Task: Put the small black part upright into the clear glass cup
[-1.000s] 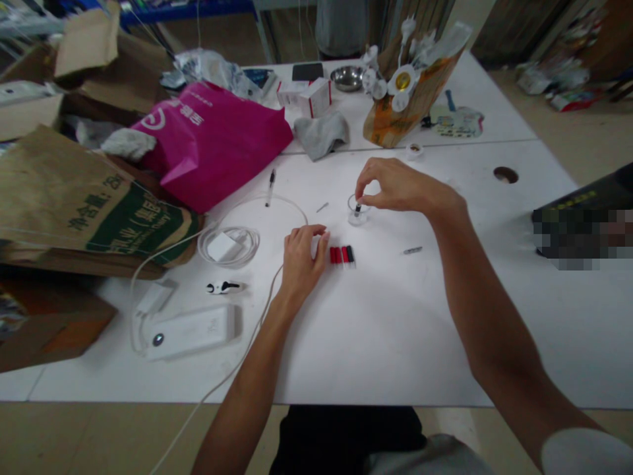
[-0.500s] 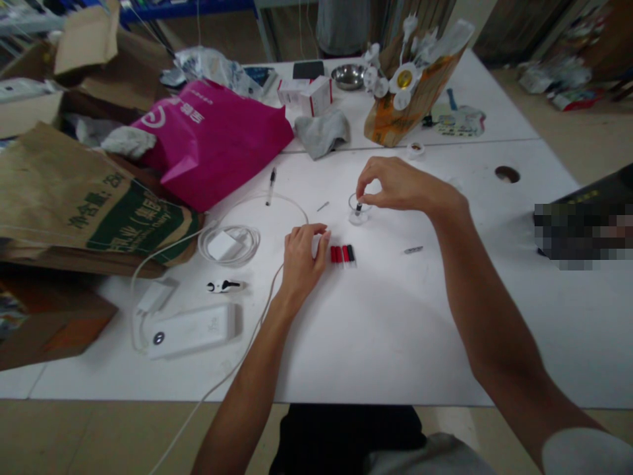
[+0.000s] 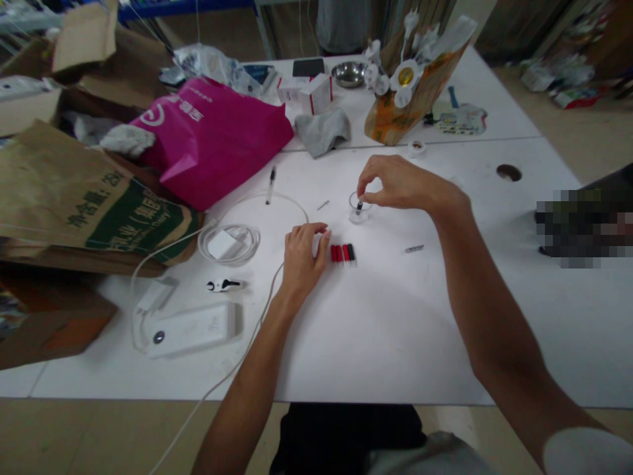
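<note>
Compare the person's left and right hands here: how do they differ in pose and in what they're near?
The left hand sits low and curled on the white table, while the right hand is raised above it. The left hand lies beside a row of red and black cylinders; the right hand pinches a small dark piece standing in a clear round holder. Both hands are bare.

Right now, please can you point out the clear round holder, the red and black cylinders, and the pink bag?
clear round holder (image 3: 359, 220): head view, on its front rim.
red and black cylinders (image 3: 343, 254): head view, on the middle of the row.
pink bag (image 3: 212, 142): head view, on the middle of its front face.
</note>
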The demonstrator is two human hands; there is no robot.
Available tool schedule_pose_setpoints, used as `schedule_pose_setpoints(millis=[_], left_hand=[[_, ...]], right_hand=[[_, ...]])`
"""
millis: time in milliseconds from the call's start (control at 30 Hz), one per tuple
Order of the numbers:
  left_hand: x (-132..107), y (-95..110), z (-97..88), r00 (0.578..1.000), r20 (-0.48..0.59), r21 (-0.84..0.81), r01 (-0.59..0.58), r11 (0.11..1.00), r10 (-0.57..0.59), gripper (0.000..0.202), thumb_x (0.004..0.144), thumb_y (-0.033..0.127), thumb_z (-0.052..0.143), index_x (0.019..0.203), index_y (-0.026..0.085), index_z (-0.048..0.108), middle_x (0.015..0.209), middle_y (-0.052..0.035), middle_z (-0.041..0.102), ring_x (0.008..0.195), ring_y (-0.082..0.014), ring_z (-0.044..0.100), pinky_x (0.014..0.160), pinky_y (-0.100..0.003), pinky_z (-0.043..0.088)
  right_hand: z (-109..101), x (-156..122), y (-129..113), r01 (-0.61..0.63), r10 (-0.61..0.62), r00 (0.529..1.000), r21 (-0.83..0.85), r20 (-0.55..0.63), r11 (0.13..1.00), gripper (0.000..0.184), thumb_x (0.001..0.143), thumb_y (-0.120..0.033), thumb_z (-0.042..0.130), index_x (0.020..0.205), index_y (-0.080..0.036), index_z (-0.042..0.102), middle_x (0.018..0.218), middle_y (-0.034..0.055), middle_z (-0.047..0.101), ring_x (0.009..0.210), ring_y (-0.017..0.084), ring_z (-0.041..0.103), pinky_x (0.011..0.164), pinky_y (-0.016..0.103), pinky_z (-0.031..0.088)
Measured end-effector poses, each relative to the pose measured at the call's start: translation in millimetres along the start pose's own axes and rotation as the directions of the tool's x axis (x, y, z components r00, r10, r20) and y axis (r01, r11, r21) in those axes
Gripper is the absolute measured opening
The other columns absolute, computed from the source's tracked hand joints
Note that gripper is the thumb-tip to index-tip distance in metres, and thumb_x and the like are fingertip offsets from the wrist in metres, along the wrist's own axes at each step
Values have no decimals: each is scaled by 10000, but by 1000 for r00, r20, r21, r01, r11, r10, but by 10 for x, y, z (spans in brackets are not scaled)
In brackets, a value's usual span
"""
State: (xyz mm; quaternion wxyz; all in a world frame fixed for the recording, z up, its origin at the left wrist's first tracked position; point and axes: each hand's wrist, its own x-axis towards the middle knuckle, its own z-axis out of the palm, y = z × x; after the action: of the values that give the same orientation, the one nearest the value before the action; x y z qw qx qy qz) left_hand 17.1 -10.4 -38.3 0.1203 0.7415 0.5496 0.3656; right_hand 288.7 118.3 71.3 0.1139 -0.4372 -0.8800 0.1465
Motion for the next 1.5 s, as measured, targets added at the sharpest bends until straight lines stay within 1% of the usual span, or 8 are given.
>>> schedule_pose_setpoints(millis=[167, 300, 567, 733, 1000, 1267, 1500], left_hand=[[1, -3, -3, 1000, -6, 4, -11, 1000, 11, 185, 1233, 355, 593, 1274, 231, 725, 1251, -97, 849, 1203, -292, 751, 1107, -474, 515], [-1, -9, -3, 1000, -12, 1, -18, 1000, 18, 172, 1232, 347, 599, 1271, 234, 722, 1240, -94, 848, 1194, -293, 749, 1100, -469, 516], [4, -12, -1, 1000, 1, 16, -5, 1000, 5, 184, 1234, 359, 587, 1270, 237, 720, 1247, -99, 852, 1198, -297, 751, 1097, -478, 519], [5, -21, 8, 1000, -10, 11, -17, 1000, 17, 188, 1235, 361, 586, 1271, 234, 720, 1247, -104, 849, 1203, -299, 753, 1103, -481, 516], [2, -13, 3, 1000, -12, 16, -21, 1000, 21, 191, 1237, 362, 584, 1270, 232, 720, 1247, -99, 848, 1197, -293, 751, 1096, -470, 517], [6, 5, -6, 1000, 5, 2, 1, 1000, -1, 193, 1235, 369, 580, 1271, 239, 718, 1254, -100, 852, 1218, -298, 747, 1114, -478, 518], [9, 26, -18, 999, 23, 12, 25, 1000, -25, 200, 1235, 379, 571, 1271, 246, 717, 1262, -105, 851, 1228, -303, 743, 1130, -493, 516]], right_hand=[[-28, 3, -39, -12, 12, 1000, -5, 24, 1000, 181, 972, -247, 780, 1072, -213, 928, 1187, 126, 832, 1192, 353, 760, 1045, 444, 552], [-37, 4, -37, -8, 9, 1000, -7, 29, 1000, 168, 980, -257, 790, 1069, -223, 928, 1196, 120, 837, 1198, 353, 758, 1050, 445, 551], [-21, -5, -42, -14, 15, 1000, -37, 6, 999, 158, 982, -259, 788, 1059, -216, 919, 1193, 122, 835, 1189, 353, 757, 1040, 457, 564], [-34, -3, -38, -29, 30, 999, -30, 21, 999, 161, 985, -279, 803, 1073, -223, 925, 1191, 122, 831, 1196, 352, 758, 1052, 456, 565], [-34, -1, -47, -57, 58, 998, -36, 23, 998, 136, 976, -254, 816, 1060, -236, 921, 1225, 110, 832, 1209, 352, 758, 1093, 452, 554], [-12, 7, 3, -16, 16, 1000, -29, 15, 999, 163, 976, -273, 786, 1067, -234, 916, 1238, 117, 829, 1209, 354, 754, 1101, 475, 558], [3, -2, 14, -5, 5, 1000, -15, -7, 1000, 164, 986, -286, 782, 1073, -251, 917, 1238, 107, 819, 1206, 340, 734, 1103, 467, 556]])
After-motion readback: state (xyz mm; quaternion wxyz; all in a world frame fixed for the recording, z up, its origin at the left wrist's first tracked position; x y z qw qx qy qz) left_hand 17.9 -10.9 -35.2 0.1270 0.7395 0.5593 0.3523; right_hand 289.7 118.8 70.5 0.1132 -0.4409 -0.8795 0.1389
